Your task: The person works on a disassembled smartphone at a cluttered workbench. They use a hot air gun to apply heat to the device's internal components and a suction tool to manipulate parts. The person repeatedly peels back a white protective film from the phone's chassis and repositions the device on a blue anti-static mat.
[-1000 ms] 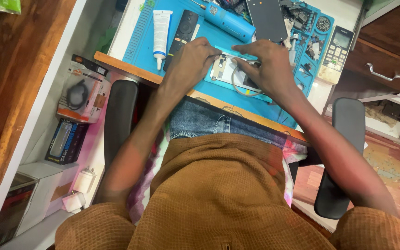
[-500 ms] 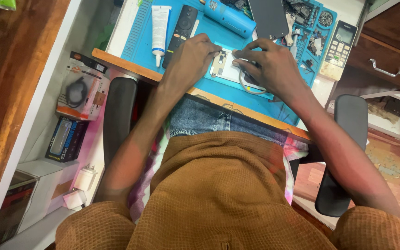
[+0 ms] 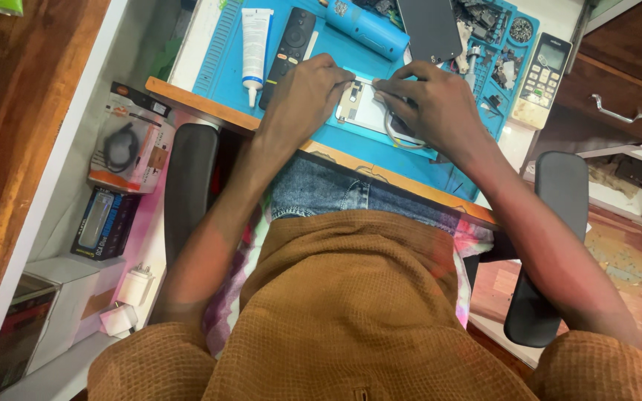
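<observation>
Both hands on opened phone

Centrally, opened phone (image 3: 365, 111) lay on blue mat (image 3: 221, 70) on the surface. Left hand (image 3: 302, 93) curled, fingers pressing its left edge. Right hand (image 3: 429, 108) fingers pinched at its top-right; a grey cable (image 3: 395, 137) looped beneath. Black remote (image 3: 287, 44) and white tube (image 3: 254, 41) lay left.

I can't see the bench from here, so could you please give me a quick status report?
Left hand and right hand both on opened phone, blue mat. Grip unclear. Black remote and white tube close left, not blocking.
</observation>
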